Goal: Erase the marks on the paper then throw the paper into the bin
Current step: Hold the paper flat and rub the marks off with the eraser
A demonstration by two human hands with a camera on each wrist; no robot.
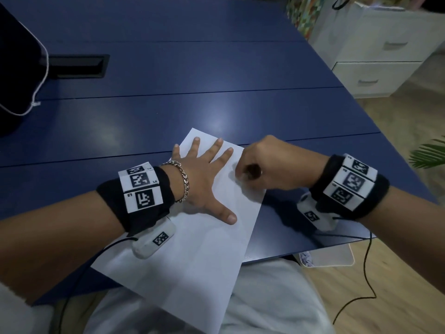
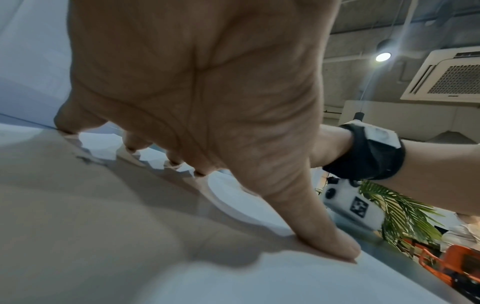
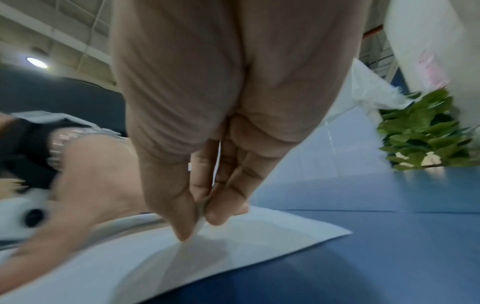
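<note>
A white sheet of paper (image 1: 192,249) lies at an angle on the blue table (image 1: 168,116), its near corner hanging over the front edge. My left hand (image 1: 204,179) lies flat on the sheet with fingers spread, pressing it down; the palm (image 2: 197,102) fills the left wrist view. My right hand (image 1: 250,169) is at the sheet's right edge, fingers curled. In the right wrist view its thumb and fingers (image 3: 182,205) pinch a small white eraser (image 3: 200,216) against the paper (image 3: 259,236). I cannot make out any marks on the sheet.
A pale bin-like container (image 1: 330,255) stands on the floor under the table's right front corner. A dark bag with a white cord (image 1: 14,68) sits at the far left, next to a cable slot (image 1: 77,66). White drawers (image 1: 375,56) and a green plant (image 1: 431,153) are to the right.
</note>
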